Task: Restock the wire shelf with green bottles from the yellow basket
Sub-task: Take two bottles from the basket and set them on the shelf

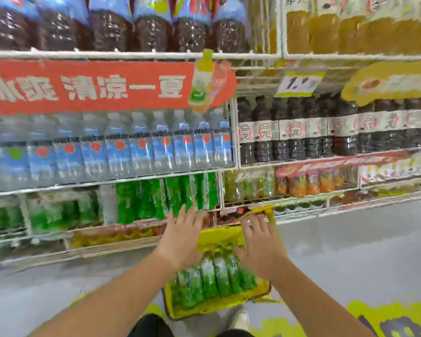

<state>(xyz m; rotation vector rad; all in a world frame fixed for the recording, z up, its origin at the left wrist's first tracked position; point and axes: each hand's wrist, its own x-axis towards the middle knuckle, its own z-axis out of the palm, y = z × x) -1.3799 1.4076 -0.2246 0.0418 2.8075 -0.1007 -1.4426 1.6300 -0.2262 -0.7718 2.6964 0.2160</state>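
- The green bottles (pixel 214 280) are lying side by side in the yellow basket (pixel 219 306), which sits on the floor near the person's feet, right in front of the low part of the wire shelf (pixel 131 177).
- There's already a row of green bottles on the shelf (pixel 165 198), a couple of tiers up from the floor, left of centre. The slot to its left looks thinner, so my guess is that's where the new ones go.
- Left hand (pixel 180 234) has its fingers spread and flat, hovering between the basket and that shelf row, holding nothing as far as I can see.
- Right hand (pixel 260 244) is also splayed open, over the far end of the basket, with nothing pinched in it.
- So I'd call this the reach-in step: both hands empty, about to go down for bottles. Next move probably needs a wrap around one or two bottle bodies, then a lift up and left to the green row.
- Hard to read: everything is smeary, labels are mush, and I can't count the bottles in the basket. The far basket end is hidden under the hands, and the handle isn't clearly visible.
- Above are water bottles (pixel 141 152) and a red banner (pixel 102 86), not part of this.
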